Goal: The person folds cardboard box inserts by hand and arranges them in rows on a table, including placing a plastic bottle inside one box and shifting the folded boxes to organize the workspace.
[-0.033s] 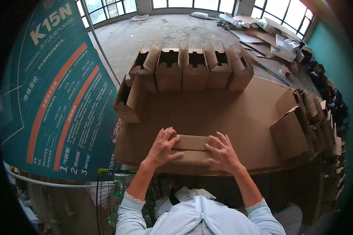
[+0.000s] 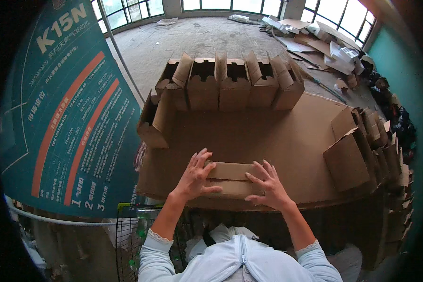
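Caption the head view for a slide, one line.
Both hands, left hand and right hand, press on a flat cardboard box on a cardboard-covered table lined with open boxes.

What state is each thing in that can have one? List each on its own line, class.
Small cardboard box: closed, lying flat under both hands.
Left hand: fingers spread, pressing on the box.
Right hand: fingers spread, pressing on the box.
Row of boxes at the back: upright, top flaps open.
Boxes at the right: stood together, leaning.
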`<state>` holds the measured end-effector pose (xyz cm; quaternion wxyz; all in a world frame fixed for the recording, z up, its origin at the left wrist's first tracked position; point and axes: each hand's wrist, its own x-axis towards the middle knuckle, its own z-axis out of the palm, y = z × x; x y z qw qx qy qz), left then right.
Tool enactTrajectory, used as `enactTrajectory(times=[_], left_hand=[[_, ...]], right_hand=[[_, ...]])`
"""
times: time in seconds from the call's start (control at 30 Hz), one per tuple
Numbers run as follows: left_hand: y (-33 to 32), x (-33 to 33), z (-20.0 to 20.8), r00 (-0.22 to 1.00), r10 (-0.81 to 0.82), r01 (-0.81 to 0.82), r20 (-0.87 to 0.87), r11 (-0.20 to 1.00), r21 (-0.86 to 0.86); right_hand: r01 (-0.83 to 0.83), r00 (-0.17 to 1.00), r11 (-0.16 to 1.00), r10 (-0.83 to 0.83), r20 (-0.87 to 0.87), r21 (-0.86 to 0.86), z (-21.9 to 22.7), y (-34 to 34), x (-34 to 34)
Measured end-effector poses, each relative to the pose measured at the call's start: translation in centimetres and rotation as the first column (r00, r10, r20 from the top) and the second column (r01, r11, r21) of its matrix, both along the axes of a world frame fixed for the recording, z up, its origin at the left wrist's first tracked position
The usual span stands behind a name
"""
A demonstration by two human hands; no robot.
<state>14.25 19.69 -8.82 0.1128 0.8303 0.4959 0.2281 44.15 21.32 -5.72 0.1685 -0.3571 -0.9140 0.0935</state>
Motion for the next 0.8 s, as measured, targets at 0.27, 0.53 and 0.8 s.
enactTrajectory(times=[0.27, 0.53, 0.8], left_hand=[[-0.1, 0.0, 2.0, 0.977, -0.184, 0.174, -0.111, 0.980, -0.094], [-8.6, -4.0, 1.8, 0.903, 0.428, -0.426, 0.021, 0.902, -0.073], [-13.0, -9.9, 1.0, 0.494, 0.869, -0.866, 0.038, 0.496, -0.060]], right_hand=[[0.060, 0.993, 0.943, -0.090, -0.075, -0.328, -2.1, -0.2, -0.5], [-0.331, 0.937, 0.897, 0.350, 0.011, -0.292, -2.3, 6.1, -11.3], [-0.646, 0.744, 0.763, 0.639, 0.195, -0.034, -2.6, 9.0, -30.7]])
